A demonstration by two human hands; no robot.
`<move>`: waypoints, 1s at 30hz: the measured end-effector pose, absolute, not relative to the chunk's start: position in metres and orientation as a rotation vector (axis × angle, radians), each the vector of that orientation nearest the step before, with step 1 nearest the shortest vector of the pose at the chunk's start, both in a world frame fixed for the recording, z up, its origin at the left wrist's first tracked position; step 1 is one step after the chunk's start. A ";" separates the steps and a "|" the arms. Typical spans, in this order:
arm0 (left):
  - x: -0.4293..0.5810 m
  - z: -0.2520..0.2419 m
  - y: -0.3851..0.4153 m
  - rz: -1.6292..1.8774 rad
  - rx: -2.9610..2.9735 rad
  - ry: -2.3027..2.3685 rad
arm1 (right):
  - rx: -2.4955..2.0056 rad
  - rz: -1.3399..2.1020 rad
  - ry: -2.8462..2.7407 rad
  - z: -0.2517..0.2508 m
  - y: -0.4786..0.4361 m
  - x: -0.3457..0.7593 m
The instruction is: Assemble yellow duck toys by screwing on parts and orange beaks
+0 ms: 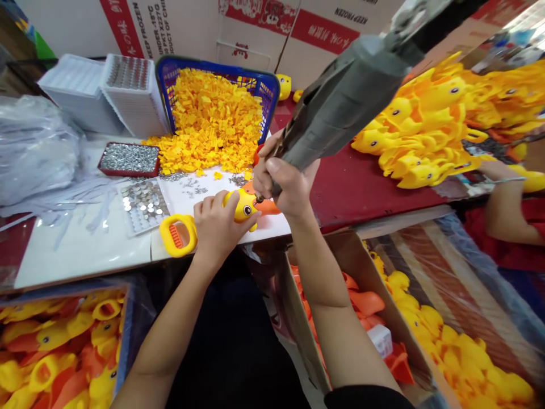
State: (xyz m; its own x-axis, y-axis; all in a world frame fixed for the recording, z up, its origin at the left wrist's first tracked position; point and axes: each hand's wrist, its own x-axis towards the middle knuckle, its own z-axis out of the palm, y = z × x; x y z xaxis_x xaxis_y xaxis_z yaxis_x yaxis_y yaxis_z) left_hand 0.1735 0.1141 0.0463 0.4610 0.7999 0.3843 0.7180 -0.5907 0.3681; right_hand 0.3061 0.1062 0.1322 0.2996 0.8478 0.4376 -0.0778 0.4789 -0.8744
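Note:
My left hand (216, 222) presses a yellow duck toy (242, 205) with an orange beak down on the white work board (85, 250); the toy's yellow loop handle (179, 234) sticks out to the left. My right hand (281, 183) grips a grey hanging power screwdriver (340, 102). Its tip touches the duck's head just right of the eye.
A blue basket (264, 85) spills small yellow parts toward me. A red tray of screws (130, 159) and a tray of round metal pieces (142, 205) lie left. Duck toys fill boxes at lower left (51, 352) and lower right (460, 352). Another person's arm (506, 204) rests at right.

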 end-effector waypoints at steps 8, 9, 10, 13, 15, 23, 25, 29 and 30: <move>0.172 0.041 0.115 0.826 2.573 1.343 | -0.829 0.808 -1.122 0.131 0.109 0.311; 0.172 0.040 0.115 0.831 2.578 1.343 | -0.835 0.803 -1.123 0.132 0.110 0.312; 0.172 0.039 0.115 0.840 2.582 1.342 | -0.837 0.795 -1.122 0.133 0.111 0.313; 0.172 0.036 0.111 0.863 2.588 1.330 | -0.821 0.718 -1.081 0.137 0.114 0.315; 0.169 0.034 0.109 0.885 2.587 1.297 | -0.798 0.619 -1.019 0.143 0.113 0.318; 0.117 0.054 0.179 0.480 2.538 1.330 | -0.759 0.537 -0.979 0.150 0.092 0.335; 0.107 0.058 0.206 0.382 2.526 1.416 | -0.755 0.548 -0.973 0.148 0.089 0.335; 0.106 0.059 0.228 0.225 2.522 1.435 | -0.783 0.559 -0.942 0.147 0.087 0.327; 0.106 0.058 0.228 0.204 2.526 1.419 | -0.795 0.564 -0.936 0.148 0.086 0.325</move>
State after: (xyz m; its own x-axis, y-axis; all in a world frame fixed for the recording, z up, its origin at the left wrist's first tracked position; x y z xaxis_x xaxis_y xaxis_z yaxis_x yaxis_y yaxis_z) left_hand 0.1065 0.2284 0.0580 0.5194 0.8545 0.0054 0.8216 -0.5011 0.2718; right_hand 0.3247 0.0864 0.1476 0.4882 0.7263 0.4840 -0.0884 0.5929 -0.8004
